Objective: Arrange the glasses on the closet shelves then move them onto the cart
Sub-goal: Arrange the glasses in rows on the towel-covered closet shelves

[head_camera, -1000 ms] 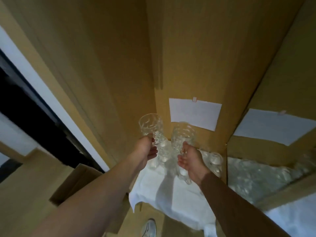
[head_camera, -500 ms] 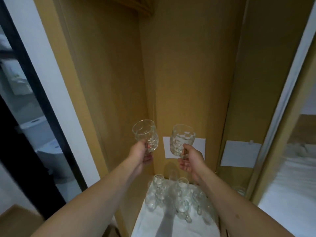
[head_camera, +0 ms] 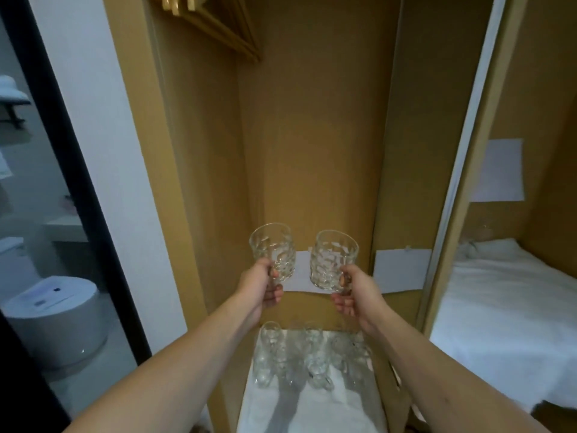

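I hold two clear dimpled glass mugs up inside a wooden closet. My left hand (head_camera: 262, 287) grips the left glass (head_camera: 272, 250) near its base. My right hand (head_camera: 354, 293) grips the right glass (head_camera: 332, 259) by its handle side. Both glasses stand upright, side by side, a small gap apart. Below them, several more clear glasses (head_camera: 307, 354) stand clustered on a white cloth (head_camera: 299, 410) covering a low shelf.
Closet back wall (head_camera: 312, 151) with a white paper sheet (head_camera: 298, 271) behind the glasses. Wooden hangers (head_camera: 212, 23) hang at top. A mirrored sliding door (head_camera: 515, 214) on the right reflects a white bed. A bathroom with a toilet (head_camera: 53, 317) lies left.
My view has tilted upward and the two glasses have risen higher above the cluster on the cloth. They now sit closer together.
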Tool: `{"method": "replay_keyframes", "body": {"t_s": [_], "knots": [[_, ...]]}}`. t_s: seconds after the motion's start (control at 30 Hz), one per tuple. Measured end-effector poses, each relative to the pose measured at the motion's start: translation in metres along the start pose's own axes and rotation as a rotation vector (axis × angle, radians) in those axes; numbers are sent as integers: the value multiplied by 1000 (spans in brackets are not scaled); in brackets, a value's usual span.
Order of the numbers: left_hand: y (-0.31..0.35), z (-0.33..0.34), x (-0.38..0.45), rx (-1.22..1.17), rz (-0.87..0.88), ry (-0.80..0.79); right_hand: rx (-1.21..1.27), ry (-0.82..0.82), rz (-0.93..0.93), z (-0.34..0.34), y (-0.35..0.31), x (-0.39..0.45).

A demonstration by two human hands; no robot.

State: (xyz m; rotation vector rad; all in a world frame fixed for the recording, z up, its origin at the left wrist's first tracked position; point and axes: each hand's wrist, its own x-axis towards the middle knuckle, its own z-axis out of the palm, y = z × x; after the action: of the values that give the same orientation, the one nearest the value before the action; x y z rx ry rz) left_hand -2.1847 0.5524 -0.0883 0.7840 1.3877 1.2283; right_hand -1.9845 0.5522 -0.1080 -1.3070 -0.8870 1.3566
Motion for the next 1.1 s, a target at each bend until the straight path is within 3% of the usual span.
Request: {"method": "replay_keyframes", "body": {"t_s": [0.53, 1.1], "knots": [[-42, 51, -81, 141, -49, -287, 128, 257, -34, -82, 24, -120], [-91, 203, -185, 176, -77, -314, -20, 376, 21, -271, 10, -180]]}}
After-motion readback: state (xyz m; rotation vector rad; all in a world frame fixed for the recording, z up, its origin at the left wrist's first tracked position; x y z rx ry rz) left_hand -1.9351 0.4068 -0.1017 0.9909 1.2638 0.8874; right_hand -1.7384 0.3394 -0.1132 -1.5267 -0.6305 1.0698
